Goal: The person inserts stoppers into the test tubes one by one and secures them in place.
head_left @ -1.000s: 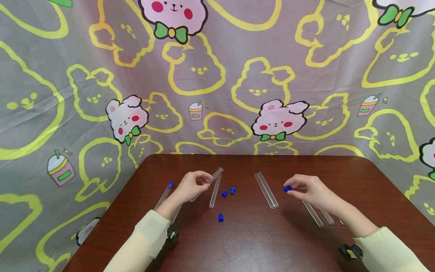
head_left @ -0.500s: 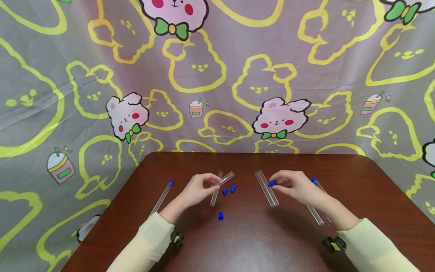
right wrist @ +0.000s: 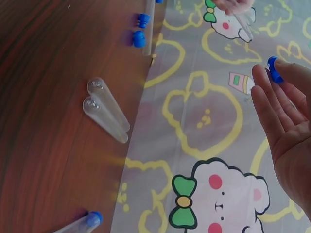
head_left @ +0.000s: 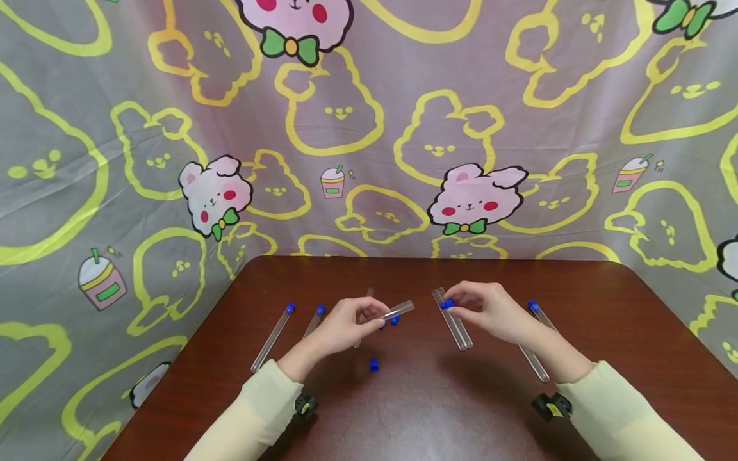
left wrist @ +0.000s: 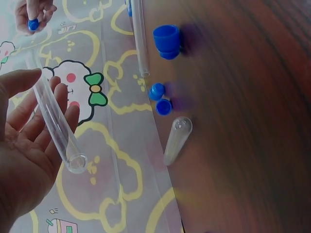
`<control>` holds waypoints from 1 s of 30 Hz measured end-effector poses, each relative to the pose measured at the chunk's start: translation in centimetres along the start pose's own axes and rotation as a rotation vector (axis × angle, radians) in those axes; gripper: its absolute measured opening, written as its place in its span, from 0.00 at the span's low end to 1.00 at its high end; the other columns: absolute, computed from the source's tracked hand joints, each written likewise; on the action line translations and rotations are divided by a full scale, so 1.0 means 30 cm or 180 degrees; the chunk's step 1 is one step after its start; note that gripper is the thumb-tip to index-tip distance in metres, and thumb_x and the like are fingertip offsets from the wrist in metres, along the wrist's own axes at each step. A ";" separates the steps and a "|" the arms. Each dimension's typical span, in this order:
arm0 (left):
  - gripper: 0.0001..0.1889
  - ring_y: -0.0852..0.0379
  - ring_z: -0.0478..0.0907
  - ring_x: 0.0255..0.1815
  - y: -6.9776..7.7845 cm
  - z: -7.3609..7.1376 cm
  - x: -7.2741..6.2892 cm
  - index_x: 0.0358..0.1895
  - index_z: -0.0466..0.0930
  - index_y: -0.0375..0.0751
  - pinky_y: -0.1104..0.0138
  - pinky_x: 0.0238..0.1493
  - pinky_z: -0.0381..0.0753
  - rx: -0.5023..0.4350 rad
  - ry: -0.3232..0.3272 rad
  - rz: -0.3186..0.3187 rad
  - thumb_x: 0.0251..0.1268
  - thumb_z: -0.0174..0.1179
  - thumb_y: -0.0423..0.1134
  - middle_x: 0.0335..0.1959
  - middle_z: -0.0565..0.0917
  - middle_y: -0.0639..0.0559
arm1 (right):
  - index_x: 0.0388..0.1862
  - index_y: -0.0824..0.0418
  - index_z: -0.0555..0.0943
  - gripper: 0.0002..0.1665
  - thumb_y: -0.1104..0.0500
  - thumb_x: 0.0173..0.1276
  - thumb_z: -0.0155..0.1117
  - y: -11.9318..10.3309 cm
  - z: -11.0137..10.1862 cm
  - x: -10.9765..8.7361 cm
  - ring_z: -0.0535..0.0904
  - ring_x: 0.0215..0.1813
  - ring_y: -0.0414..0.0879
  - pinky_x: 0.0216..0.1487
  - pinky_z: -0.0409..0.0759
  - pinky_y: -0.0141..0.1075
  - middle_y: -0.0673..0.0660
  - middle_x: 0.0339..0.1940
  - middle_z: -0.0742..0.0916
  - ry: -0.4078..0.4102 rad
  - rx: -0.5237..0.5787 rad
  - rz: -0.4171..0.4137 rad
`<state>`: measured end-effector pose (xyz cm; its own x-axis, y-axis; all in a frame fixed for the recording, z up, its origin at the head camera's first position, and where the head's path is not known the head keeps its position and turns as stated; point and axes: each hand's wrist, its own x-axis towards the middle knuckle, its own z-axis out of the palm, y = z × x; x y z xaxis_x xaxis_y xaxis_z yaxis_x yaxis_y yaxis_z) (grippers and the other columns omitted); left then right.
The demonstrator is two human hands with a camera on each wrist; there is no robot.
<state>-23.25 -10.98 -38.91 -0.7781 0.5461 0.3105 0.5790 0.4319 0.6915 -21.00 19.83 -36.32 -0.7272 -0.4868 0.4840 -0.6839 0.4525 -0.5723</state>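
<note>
My left hand pinches a clear test tube between thumb and fingers, above the table. The tube's free end points right, toward the other hand, and no cap shows on it. A blue cap is pinched between the thumb and fingertips of my right hand. In the head view, a short gap separates the tube's end from this cap. Beneath the right fingertips, two uncapped test tubes lie side by side. Another bare tube lies behind the left hand, partly covered by it in the head view.
Loose blue caps lie mid-table, one nearer the front. Capped tubes lie at the left and another capped tube lies at the right, partly behind the right forearm. A patterned cloth hangs behind the brown table.
Both hands have moved toward each other, the left going right with the tube, the right going left with the cap. The tube has swung from steeply slanted to nearly level.
</note>
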 end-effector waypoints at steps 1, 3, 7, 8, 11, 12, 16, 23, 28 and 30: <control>0.08 0.62 0.77 0.34 0.004 0.001 0.000 0.45 0.83 0.42 0.65 0.35 0.77 0.0003 -0.0011 0.0012 0.64 0.64 0.32 0.31 0.81 0.61 | 0.44 0.59 0.83 0.15 0.69 0.58 0.71 -0.002 0.003 0.003 0.83 0.36 0.39 0.40 0.82 0.35 0.45 0.35 0.87 -0.0011 0.0038 0.0001; 0.08 0.62 0.77 0.34 0.011 0.003 0.001 0.45 0.83 0.42 0.65 0.35 0.77 0.0002 -0.0029 0.0013 0.64 0.65 0.33 0.31 0.81 0.61 | 0.44 0.59 0.83 0.15 0.70 0.58 0.71 -0.004 0.009 0.009 0.84 0.37 0.39 0.40 0.82 0.35 0.46 0.35 0.87 -0.0043 0.0100 0.0010; 0.08 0.62 0.77 0.34 0.020 0.005 0.004 0.45 0.84 0.43 0.63 0.36 0.78 0.0026 -0.0051 0.0047 0.63 0.65 0.33 0.32 0.82 0.61 | 0.44 0.60 0.83 0.14 0.68 0.60 0.71 -0.007 0.024 0.021 0.84 0.37 0.40 0.41 0.82 0.37 0.47 0.36 0.87 -0.0096 0.0188 0.0007; 0.08 0.62 0.77 0.34 0.021 0.007 0.004 0.45 0.84 0.43 0.63 0.36 0.78 0.0031 -0.0055 0.0061 0.63 0.65 0.33 0.32 0.82 0.61 | 0.45 0.60 0.83 0.14 0.68 0.60 0.71 -0.008 0.027 0.024 0.84 0.38 0.40 0.41 0.82 0.37 0.47 0.36 0.87 -0.0105 0.0201 0.0017; 0.08 0.62 0.77 0.34 0.024 0.010 0.005 0.45 0.84 0.42 0.64 0.36 0.78 0.0034 -0.0061 0.0123 0.63 0.65 0.32 0.31 0.82 0.61 | 0.45 0.62 0.83 0.13 0.66 0.60 0.71 -0.010 0.039 0.032 0.83 0.38 0.41 0.41 0.82 0.38 0.47 0.36 0.87 -0.0106 0.0237 0.0004; 0.08 0.62 0.77 0.34 0.025 0.010 0.005 0.45 0.84 0.42 0.65 0.35 0.77 0.0029 -0.0063 0.0141 0.63 0.65 0.32 0.31 0.82 0.61 | 0.44 0.61 0.83 0.13 0.67 0.60 0.71 -0.010 0.042 0.035 0.83 0.38 0.41 0.41 0.82 0.37 0.47 0.36 0.87 -0.0111 0.0251 0.0000; 0.08 0.63 0.78 0.34 0.030 0.016 0.006 0.44 0.84 0.42 0.66 0.35 0.78 -0.0002 -0.0072 0.0194 0.62 0.65 0.32 0.31 0.82 0.60 | 0.44 0.59 0.83 0.13 0.65 0.60 0.72 -0.017 0.051 0.042 0.83 0.37 0.41 0.40 0.82 0.36 0.46 0.35 0.87 -0.0154 0.0290 -0.0009; 0.08 0.62 0.78 0.35 0.039 0.021 0.003 0.44 0.84 0.43 0.66 0.39 0.78 -0.0047 -0.0094 0.0183 0.62 0.65 0.31 0.31 0.82 0.61 | 0.44 0.59 0.83 0.11 0.64 0.61 0.71 -0.018 0.067 0.048 0.82 0.35 0.41 0.36 0.81 0.36 0.46 0.33 0.87 -0.0180 0.0270 -0.0078; 0.08 0.62 0.77 0.34 0.038 0.025 -0.002 0.44 0.84 0.43 0.64 0.38 0.78 -0.0050 -0.0105 0.0253 0.63 0.65 0.32 0.31 0.82 0.61 | 0.43 0.59 0.84 0.11 0.66 0.61 0.71 -0.020 0.080 0.049 0.82 0.35 0.41 0.37 0.81 0.36 0.46 0.33 0.86 -0.0203 0.0280 -0.0056; 0.08 0.62 0.77 0.34 0.034 0.028 -0.004 0.45 0.84 0.43 0.64 0.37 0.78 -0.0047 -0.0086 0.0301 0.63 0.65 0.32 0.31 0.82 0.61 | 0.43 0.58 0.84 0.11 0.65 0.61 0.71 -0.022 0.084 0.050 0.82 0.34 0.41 0.37 0.82 0.36 0.46 0.33 0.86 -0.0212 0.0308 -0.0024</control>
<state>-22.35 -10.01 -38.78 -0.7131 0.6032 0.3573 0.6459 0.3670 0.6694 -21.49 16.93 -36.87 -0.7143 -0.5400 0.4451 -0.6779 0.3761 -0.6316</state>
